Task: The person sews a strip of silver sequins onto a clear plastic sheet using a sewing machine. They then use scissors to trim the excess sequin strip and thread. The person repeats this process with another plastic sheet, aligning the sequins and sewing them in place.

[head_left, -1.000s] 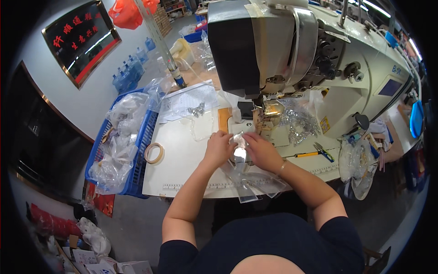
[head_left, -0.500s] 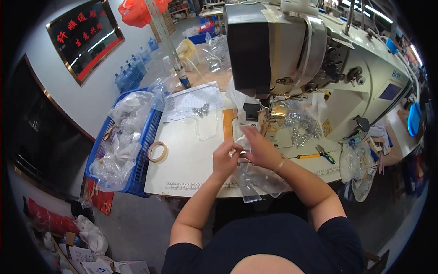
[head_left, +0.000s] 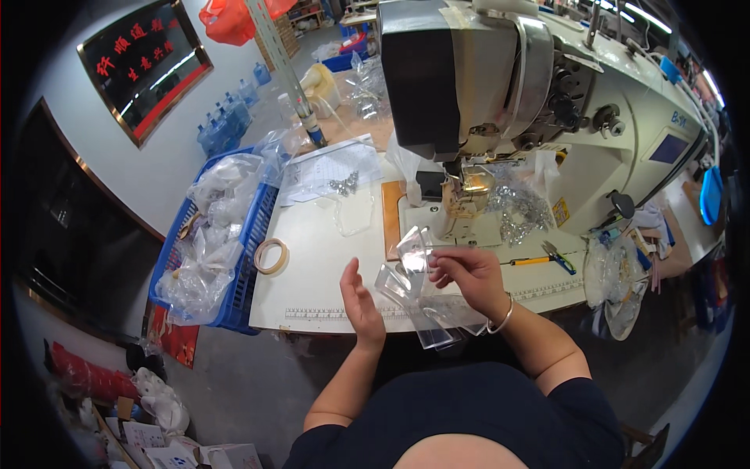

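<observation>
My right hand has its thumb and fingers closed on the edge of a clear plastic piece, which stands up over the front of the table. My left hand is off to the left of it, fingers stretched out, with nothing in it. More clear plastic pieces lie below my right hand and hang over the front edge. Just beyond is the sewing machine, its needle area above the bed. Small silvery metal parts are heaped right of the needle.
A blue basket of plastic bags stands at the table's left. On the white table are a tape roll, printed sheets, a brown strip and an orange-handled cutter beside snips. A ruler strip runs along the front edge.
Both hands were together at the plastic near the machine bed. My left hand has let go and drawn back left, opening. The right has come nearer me, holding the plastic piece.
</observation>
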The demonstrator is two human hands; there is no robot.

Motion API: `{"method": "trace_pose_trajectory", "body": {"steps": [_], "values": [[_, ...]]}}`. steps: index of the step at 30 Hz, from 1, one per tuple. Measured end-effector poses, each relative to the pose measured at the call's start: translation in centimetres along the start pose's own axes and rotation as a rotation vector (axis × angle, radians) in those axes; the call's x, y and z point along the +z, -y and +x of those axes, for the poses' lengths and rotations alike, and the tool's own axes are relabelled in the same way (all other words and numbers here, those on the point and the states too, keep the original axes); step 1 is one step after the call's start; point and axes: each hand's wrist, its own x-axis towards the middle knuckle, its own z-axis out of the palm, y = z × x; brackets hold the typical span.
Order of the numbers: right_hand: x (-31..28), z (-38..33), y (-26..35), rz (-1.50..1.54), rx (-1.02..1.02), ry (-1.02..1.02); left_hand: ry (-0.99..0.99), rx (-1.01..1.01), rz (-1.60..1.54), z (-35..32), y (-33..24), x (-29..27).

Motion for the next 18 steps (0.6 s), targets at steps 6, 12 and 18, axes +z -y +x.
{"method": "trace_pose_trajectory", "body": {"steps": [6,12,18], "values": [[1.0,1.9,3.3,-0.249,-0.077,-0.054,0.380,-0.715,-0.417,-0.7,-4.4,2.1],[-1.7,2.2,2.6,-0.312,0.270,0.343,0.134,-0.672,-0.379,0.4,-4.5,2.0],[-1.4,1.9,1.5,-0.473,0.264,0.379,0.115,-0.663,-0.267,0.1,-3.0,0.9]]}}
